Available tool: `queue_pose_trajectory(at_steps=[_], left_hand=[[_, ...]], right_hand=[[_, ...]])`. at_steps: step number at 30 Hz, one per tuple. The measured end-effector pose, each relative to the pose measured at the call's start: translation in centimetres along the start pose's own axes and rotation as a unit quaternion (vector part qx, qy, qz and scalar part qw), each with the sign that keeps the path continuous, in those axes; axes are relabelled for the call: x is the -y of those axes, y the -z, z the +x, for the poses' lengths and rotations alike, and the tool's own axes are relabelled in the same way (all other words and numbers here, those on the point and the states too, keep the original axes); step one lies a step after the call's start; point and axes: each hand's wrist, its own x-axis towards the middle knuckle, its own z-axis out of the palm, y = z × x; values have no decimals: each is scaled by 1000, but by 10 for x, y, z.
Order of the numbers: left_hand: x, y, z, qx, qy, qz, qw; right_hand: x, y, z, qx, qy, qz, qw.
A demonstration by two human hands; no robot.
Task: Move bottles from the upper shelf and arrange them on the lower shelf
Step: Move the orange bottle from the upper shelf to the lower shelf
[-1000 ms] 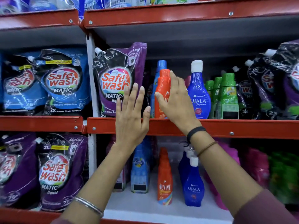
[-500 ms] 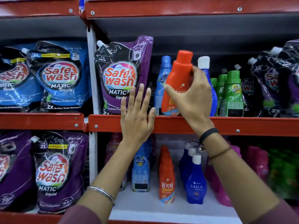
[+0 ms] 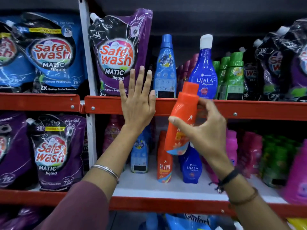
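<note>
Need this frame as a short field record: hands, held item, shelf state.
right hand: grips orange bottle, tilted, in front of the upper shelf edge
left hand: flat on that edge, holds nothing
upper shelf: light blue bottle, Ujala bottle, green bottles
lower shelf: Revive bottle standing

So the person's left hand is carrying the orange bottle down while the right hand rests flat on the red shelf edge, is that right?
Not quite: the hands are swapped. In the head view, the right hand is carrying the orange bottle down, while the left hand rests flat on the red shelf edge.
</note>
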Motion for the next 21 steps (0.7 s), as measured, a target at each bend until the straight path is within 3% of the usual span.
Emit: queue_pose_trajectory(at_steps=[12, 21], left_hand=[[-3, -7, -1, -36, -1, -13, 999], [-1, -8, 0, -36, -2, -7, 999]], right_hand=[[-105, -60, -87, 136, -132, -85, 978], [-128, -85, -108, 180, -177, -103, 962]])
